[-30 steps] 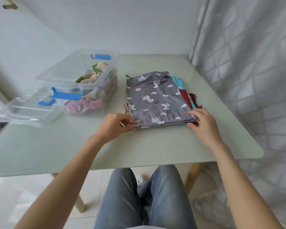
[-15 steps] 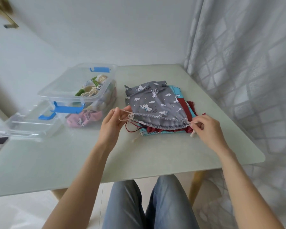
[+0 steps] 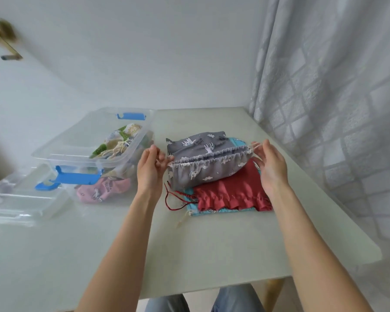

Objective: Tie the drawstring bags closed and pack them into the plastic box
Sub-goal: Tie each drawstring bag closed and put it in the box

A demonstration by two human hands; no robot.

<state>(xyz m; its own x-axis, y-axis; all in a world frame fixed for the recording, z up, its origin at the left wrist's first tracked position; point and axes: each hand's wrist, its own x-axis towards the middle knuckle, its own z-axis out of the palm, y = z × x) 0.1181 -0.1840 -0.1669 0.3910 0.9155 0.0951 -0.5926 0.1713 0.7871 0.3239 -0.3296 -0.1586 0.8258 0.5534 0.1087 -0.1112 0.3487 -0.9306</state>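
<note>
My left hand (image 3: 149, 165) and right hand (image 3: 271, 164) each pinch a cord end of the grey bag (image 3: 206, 165), its mouth gathered, lifted over the red bag (image 3: 232, 194) on the table (image 3: 189, 248), with the box (image 3: 88, 152) just left.
</note>
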